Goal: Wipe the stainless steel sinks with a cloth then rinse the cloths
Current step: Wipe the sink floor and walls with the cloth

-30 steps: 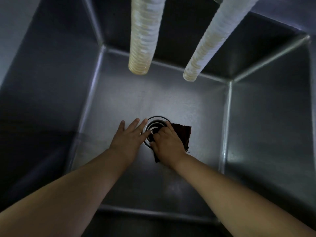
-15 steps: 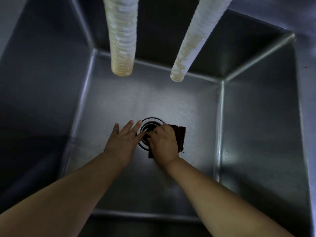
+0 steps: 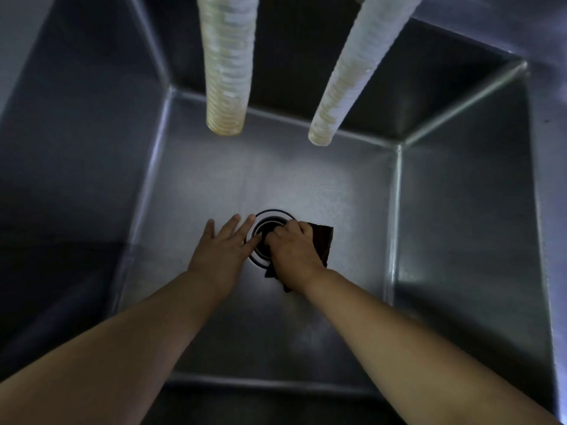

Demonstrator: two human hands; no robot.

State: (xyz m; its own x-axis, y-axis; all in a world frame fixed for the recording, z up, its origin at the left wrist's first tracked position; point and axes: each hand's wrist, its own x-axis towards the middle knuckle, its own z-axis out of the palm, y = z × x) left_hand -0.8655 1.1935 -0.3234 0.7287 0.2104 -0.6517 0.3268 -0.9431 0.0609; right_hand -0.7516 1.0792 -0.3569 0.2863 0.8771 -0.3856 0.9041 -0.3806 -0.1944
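I look down into a deep stainless steel sink (image 3: 306, 185). Its round drain (image 3: 265, 217) sits in the middle of the floor. My right hand (image 3: 293, 251) grips a dark cloth (image 3: 323, 240) with curled fingers and presses it onto the right half of the drain. The cloth sticks out to the right of the hand and below it. Just left of the drain, my left hand (image 3: 222, 248) lies flat on the sink floor with straight, spread fingers, its fingertips touching the drain's rim.
Two pale ribbed hoses hang into the sink from above, one at the left (image 3: 227, 72) and one slanting at the right (image 3: 349, 72). Their open ends stop well above my hands. Steep steel walls (image 3: 466, 210) close the sink in on all sides.
My right hand has worked the cloth slightly over the drain. The left hand stays flat beside it. The view has shifted a little.
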